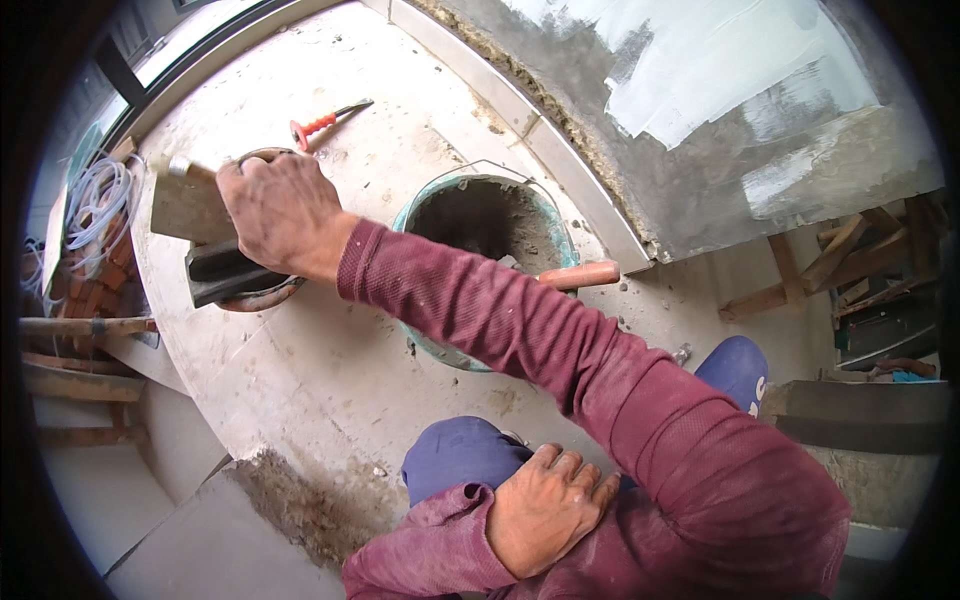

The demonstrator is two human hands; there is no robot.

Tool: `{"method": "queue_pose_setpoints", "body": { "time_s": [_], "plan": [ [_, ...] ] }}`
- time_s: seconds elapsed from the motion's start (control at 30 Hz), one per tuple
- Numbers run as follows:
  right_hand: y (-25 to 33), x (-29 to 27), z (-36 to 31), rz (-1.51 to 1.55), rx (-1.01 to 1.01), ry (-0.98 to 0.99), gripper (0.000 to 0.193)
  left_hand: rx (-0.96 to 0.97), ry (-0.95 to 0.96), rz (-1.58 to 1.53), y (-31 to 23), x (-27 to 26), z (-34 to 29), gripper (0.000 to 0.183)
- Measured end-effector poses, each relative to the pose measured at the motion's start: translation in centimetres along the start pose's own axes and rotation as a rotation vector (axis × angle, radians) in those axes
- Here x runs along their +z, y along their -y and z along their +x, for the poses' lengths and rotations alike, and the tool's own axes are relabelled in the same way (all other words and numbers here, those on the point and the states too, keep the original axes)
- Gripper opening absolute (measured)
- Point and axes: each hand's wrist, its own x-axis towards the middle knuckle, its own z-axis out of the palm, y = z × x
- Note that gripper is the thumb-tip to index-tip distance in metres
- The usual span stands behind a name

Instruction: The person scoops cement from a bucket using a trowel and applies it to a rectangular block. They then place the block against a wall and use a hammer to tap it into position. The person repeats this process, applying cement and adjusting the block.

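My right arm reaches across to the far left, where my right hand (pixel 285 215) is closed around the handle of a flat-bladed trowel (pixel 183 212). The trowel's blade is partly hidden by my hand. Directly below it, a dark channel-shaped piece (pixel 228 275) lies over a round brown-rimmed container (pixel 262 298), mostly covered by my hand. A teal bucket (pixel 408 215) with grey mortar inside stands under my right forearm. A tool with an orange-brown handle (pixel 585 275) leans on its rim. My left hand (pixel 555 505) rests on my leg, fingers loosely laid out, holding nothing.
A chisel with a red guarded grip (pixel 322 124) lies on the dusty floor beyond. Coiled clear hose (pixel 100 200) and stacked bricks (pixel 90 275) stand at left. A partly white-coated wall panel (pixel 720 110) is at upper right, with wooden supports (pixel 835 255) below.
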Motion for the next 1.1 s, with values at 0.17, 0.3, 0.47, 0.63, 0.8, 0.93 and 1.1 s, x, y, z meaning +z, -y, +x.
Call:
{"method": "queue_pose_setpoints", "body": {
  "time_s": [0.17,0.3,0.47,0.63,0.8,0.93,1.1],
  "plan": [
    [-4.8,6.3,-2.6,-0.186,0.058,0.294,0.018,0.099,0.007,-0.064,-0.7,0.3,0.7,0.036],
    [-1.5,2.0,-0.9,-0.243,-0.063,0.108,0.016,0.053,-0.043,0.026,-1.8,1.1,-0.2,0.036],
    [-2.5,1.5,-1.4,-0.073,-0.097,-0.055,0.013,0.040,0.002,0.075,-2.4,1.2,0.3,0.039],
    [-4.1,2.6,-4.1,-0.100,0.093,0.306,0.020,0.097,0.026,0.115,-3.5,1.6,0.6,0.043],
    [-5.1,-3.1,-6.6,-0.023,-0.187,0.005,0.033,0.098,0.097,0.171,-3.9,2.1,1.9,0.040],
    [-4.7,-8.1,-11.2,-0.049,-0.305,-0.073,0.040,0.079,0.100,0.119,-4.4,2.3,1.5,0.046],
    [-8.6,-17.6,-18.2,-0.030,-0.270,-0.047,0.034,0.114,0.274,0.062,-5.1,0.3,4.1,0.062]
  ]
}}
